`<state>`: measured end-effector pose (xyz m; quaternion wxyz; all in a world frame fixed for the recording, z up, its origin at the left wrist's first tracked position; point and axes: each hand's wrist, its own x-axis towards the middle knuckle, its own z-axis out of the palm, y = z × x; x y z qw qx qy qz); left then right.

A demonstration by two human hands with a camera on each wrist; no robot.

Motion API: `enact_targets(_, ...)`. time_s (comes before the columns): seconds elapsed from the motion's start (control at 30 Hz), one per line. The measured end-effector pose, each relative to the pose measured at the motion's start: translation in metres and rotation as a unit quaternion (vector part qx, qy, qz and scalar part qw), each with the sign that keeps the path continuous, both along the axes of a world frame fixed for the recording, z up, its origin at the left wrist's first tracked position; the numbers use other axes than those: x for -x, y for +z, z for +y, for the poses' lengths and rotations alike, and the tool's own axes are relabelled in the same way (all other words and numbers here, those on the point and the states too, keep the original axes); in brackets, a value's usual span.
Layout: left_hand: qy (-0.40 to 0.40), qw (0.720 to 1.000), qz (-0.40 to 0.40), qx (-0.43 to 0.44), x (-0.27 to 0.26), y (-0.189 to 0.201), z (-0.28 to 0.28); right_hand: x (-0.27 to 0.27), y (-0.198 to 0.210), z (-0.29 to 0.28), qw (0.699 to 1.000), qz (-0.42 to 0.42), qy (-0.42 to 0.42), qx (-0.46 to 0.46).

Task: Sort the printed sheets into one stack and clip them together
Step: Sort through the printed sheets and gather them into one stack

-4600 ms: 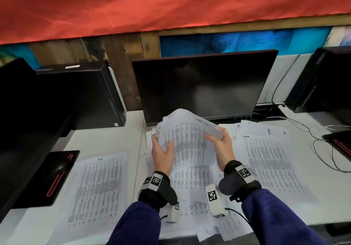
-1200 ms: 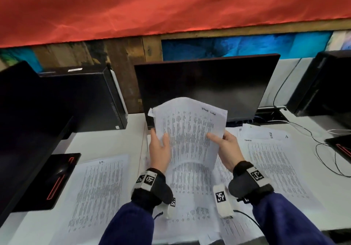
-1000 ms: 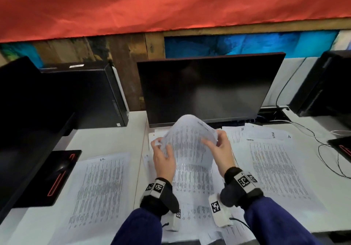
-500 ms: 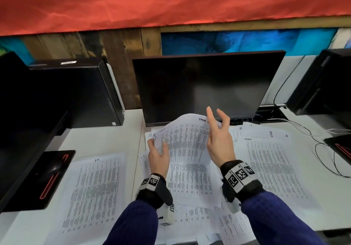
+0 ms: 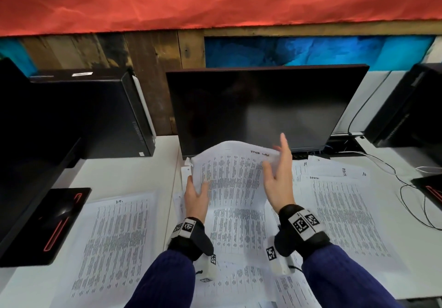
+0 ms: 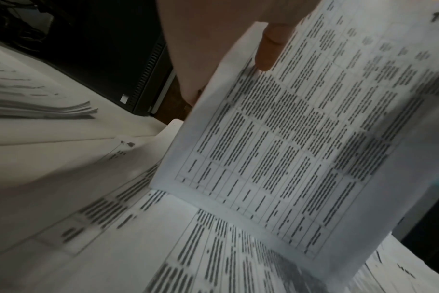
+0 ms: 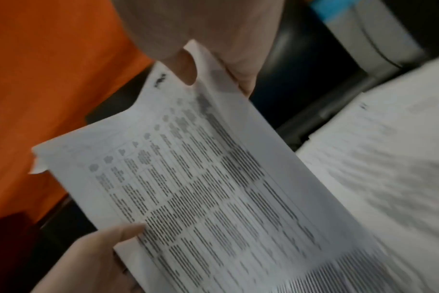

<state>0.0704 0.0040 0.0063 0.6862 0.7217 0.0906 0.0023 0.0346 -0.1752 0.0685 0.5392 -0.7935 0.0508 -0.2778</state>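
A bundle of printed sheets [image 5: 229,176] stands tilted above the desk in front of the monitor, printed tables facing me. My left hand [image 5: 196,189] grips its left edge, with the thumb [image 6: 271,49] on the front and the fingers behind. My right hand [image 5: 278,164] is at the upper right corner; its fingers point straight up behind the paper and its thumb [image 7: 186,69] lies on the front. The right wrist view shows the bundle [image 7: 201,188] with a torn tab at its top left. No clip is in view.
Loose printed sheets cover the white desk: one pile at the left [image 5: 112,243], one under my wrists [image 5: 236,224], more at the right [image 5: 344,217]. A dark monitor [image 5: 258,107] stands close behind, a computer tower [image 5: 95,114] at back left. Cables [image 5: 406,188] trail at the right.
The bundle was held up, curled over, then lowered. My right hand let go and spread open half a second ago; it now lies against the upper right corner with its thumb on the front.
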Motion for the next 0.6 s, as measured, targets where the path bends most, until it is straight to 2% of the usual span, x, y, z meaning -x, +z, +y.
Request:
enact_targets(0.07, -0.006, 1.0, 0.019, -0.014, 0.0, -0.011, 0.001, -0.002, -0.021, -0.004, 0.992, 0.059, 0.006, -0.113)
enact_targets(0.1, -0.012, 0.999, 0.032, -0.021, 0.0, -0.017, 0.002, -0.001, -0.032, -0.005, 0.987, 0.099, 0.008, -0.123)
enact_targets(0.2, -0.036, 0.996, 0.068, -0.05, 0.006, -0.035, 0.003, 0.004, -0.056, 0.003, 0.974, 0.22, 0.019, -0.06)
enact_targets(0.3, -0.032, 0.994, 0.062, -0.079, 0.015, -0.045, 0.003, 0.008, -0.062, 0.008, 0.968, 0.232, 0.0, -0.093)
enact_targets(0.47, -0.04, 0.99, 0.035, -0.134, 0.032, -0.033, 0.018, 0.001, -0.057, 0.018, 0.967, 0.218, -0.01, -0.132)
enact_targets(0.6, -0.062, 0.983, 0.087, -0.147, 0.039, -0.023, 0.067, 0.011, -0.056, 0.032, 0.957, 0.243, 0.025, -0.154)
